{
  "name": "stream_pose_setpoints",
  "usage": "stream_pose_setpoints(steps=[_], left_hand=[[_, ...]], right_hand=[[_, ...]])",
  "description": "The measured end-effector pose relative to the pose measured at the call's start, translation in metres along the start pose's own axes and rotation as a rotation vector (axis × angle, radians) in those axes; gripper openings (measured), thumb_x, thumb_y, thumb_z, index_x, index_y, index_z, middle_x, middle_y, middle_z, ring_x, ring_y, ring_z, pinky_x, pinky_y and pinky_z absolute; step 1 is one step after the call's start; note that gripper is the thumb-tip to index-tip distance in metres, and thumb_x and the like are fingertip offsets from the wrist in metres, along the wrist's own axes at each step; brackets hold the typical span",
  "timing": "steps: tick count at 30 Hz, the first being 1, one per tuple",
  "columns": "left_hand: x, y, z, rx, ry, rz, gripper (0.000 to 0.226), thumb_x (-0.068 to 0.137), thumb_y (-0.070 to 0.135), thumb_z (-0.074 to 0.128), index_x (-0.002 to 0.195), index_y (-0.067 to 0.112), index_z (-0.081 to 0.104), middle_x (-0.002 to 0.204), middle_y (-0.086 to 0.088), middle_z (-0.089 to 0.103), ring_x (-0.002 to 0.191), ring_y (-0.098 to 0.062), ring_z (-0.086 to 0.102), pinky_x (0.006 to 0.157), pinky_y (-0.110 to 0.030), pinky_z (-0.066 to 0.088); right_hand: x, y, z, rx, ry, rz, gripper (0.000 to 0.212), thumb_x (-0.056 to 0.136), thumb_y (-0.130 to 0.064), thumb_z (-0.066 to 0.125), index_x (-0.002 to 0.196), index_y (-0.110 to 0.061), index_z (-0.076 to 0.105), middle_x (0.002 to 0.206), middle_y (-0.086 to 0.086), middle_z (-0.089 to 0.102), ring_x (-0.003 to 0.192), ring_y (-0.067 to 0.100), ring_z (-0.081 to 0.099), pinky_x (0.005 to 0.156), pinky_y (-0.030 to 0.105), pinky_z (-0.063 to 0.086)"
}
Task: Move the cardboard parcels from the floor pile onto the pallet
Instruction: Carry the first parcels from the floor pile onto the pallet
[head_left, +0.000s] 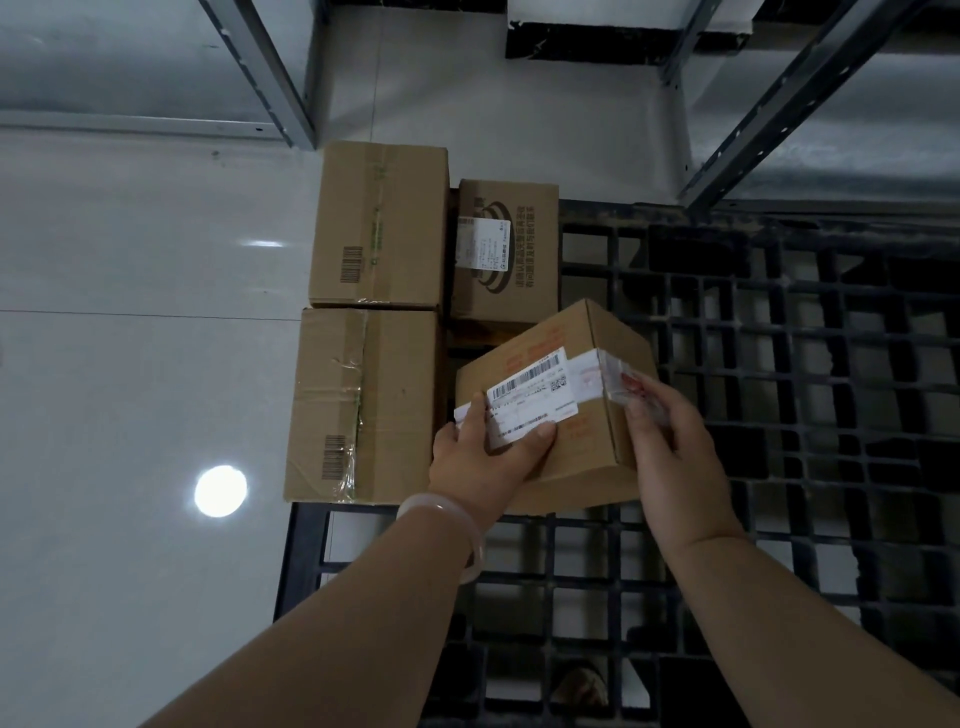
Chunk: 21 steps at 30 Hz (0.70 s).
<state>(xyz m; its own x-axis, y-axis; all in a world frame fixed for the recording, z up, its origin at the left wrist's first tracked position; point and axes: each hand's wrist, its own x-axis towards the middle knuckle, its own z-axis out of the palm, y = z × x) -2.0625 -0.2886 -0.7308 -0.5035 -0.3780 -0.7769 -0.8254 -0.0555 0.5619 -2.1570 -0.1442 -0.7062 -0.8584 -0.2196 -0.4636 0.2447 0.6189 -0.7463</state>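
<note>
Left hand (483, 457) and right hand (670, 441) grip opposite ends of a tilted small parcel (587, 431) over the black pallet (779, 364). Its barcode label (530, 400) is too fine to read. Beyond it sit two plain parcels (363, 410) and a printed parcel (506, 249) bearing Chinese characters.

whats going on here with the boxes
A person holds a small labelled parcel in both hands: the left hand grips its near-left corner, thumb on the label, and the right hand holds its right end. The parcel is tilted over the black pallet. A far box, a near box and a printed box already sit along the pallet's left side.
</note>
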Motion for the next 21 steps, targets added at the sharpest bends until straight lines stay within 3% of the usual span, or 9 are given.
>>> stream_pose_setpoints(steps=[4, 6, 9, 13, 17, 21], left_hand=[[-0.003, -0.008, 0.005, 0.009, 0.063, 0.103, 0.089, 0.079, 0.057, 0.072, 0.151, 0.043, 0.023, 0.155, 0.008, 0.014, 0.142, -0.02, 0.023, 0.118, -0.043, 0.03], [-0.003, -0.009, 0.007, 0.086, 0.077, 0.133, 0.089, 0.08, 0.051, 0.074, 0.151, 0.046, 0.02, 0.157, 0.011, 0.006, 0.145, -0.02, 0.017, 0.12, -0.045, 0.026], [0.0, -0.01, 0.005, 0.247, 0.092, 0.165, 0.091, 0.083, 0.05, 0.07, 0.152, 0.048, 0.011, 0.159, 0.012, -0.004, 0.147, -0.022, 0.009, 0.121, -0.043, 0.018], [0.01, -0.01, 0.005, 0.407, 0.139, 0.189, 0.087, 0.087, 0.049, 0.065, 0.153, 0.046, 0.007, 0.162, 0.004, -0.011, 0.148, -0.027, 0.005, 0.12, -0.042, 0.017], [0.02, -0.011, 0.012, 0.416, 0.134, 0.148, 0.089, 0.089, 0.044, 0.062, 0.155, 0.042, 0.002, 0.161, 0.001, -0.019, 0.15, -0.027, -0.002, 0.12, -0.04, 0.012], [0.033, -0.01, 0.021, 0.423, 0.148, 0.11, 0.088, 0.09, 0.043, 0.06, 0.155, 0.041, 0.0, 0.161, 0.0, -0.02, 0.15, -0.026, -0.006, 0.12, -0.042, 0.012]], right_hand=[[0.0, -0.003, -0.008, 0.133, -0.108, 0.068, 0.046, 0.083, -0.076, 0.047, 0.122, -0.052, 0.053, 0.12, -0.018, 0.06, 0.1, -0.002, 0.058, 0.075, 0.017, 0.039], [0.001, 0.003, -0.011, 0.09, -0.18, 0.093, 0.039, 0.088, -0.065, 0.05, 0.125, -0.052, 0.053, 0.114, -0.023, 0.062, 0.096, -0.003, 0.058, 0.074, 0.016, 0.037], [0.009, 0.018, -0.012, -0.011, -0.211, 0.173, 0.041, 0.097, -0.047, 0.055, 0.137, -0.048, 0.049, 0.12, -0.015, 0.059, 0.101, 0.006, 0.053, 0.082, 0.026, 0.036], [0.026, 0.028, -0.006, -0.099, -0.253, 0.209, 0.034, 0.1, -0.045, 0.051, 0.134, -0.05, 0.05, 0.106, -0.023, 0.058, 0.087, -0.007, 0.049, 0.073, 0.02, 0.038], [0.048, 0.033, 0.006, -0.119, -0.247, 0.212, 0.038, 0.101, -0.038, 0.052, 0.138, -0.046, 0.051, 0.119, -0.012, 0.062, 0.108, 0.014, 0.06, 0.1, 0.042, 0.049], [0.067, 0.04, 0.014, -0.151, -0.23, 0.207, 0.041, 0.099, -0.035, 0.055, 0.14, -0.04, 0.05, 0.122, -0.007, 0.061, 0.11, 0.019, 0.06, 0.1, 0.047, 0.05]])
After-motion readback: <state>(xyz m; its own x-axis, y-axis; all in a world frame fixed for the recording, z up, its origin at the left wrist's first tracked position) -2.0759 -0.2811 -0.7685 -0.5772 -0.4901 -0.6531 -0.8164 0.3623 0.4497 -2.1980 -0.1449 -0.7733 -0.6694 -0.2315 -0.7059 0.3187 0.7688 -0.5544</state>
